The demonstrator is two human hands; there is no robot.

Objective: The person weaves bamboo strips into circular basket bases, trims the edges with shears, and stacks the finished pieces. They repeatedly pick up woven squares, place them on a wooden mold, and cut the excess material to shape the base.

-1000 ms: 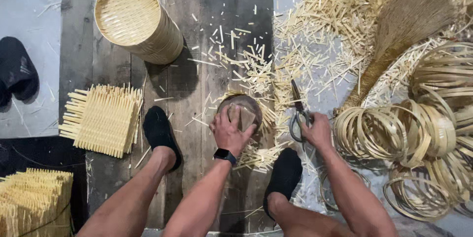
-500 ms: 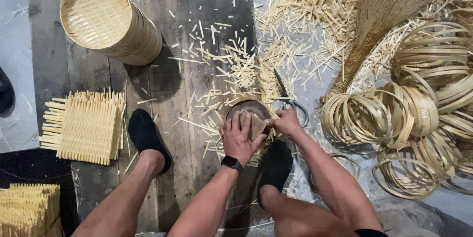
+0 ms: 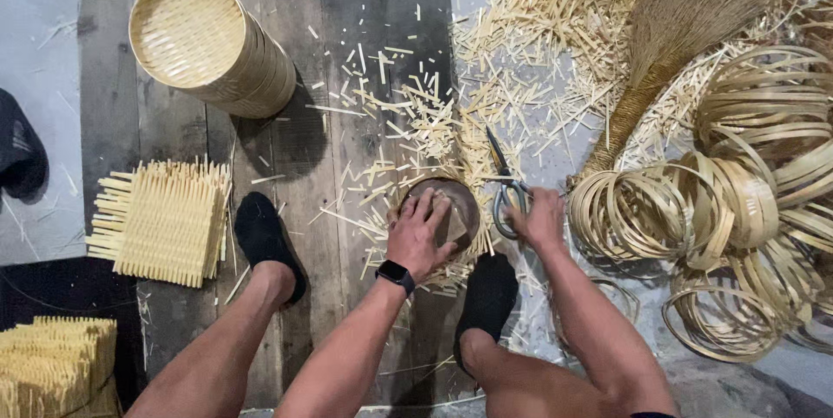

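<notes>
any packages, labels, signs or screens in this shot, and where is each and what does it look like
Smartwatch: the only screen, on the left wrist just behind the left hand; small rounded-square face, dark and unlit, black band.
No packages, labels or signs show.

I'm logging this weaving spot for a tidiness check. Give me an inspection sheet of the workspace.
Surface: dark wooden planks, pale floor beside.
Job's things: round block under the left hand; scissors at the right hand.
Clutter: bamboo offcuts scattered widely.
Hands: left pressing flat on the block; right on the scissor handles.
Cables: nothing seen.
Surroundings: stacked woven steamers, woven mat, bamboo hoops, broom.
</notes>
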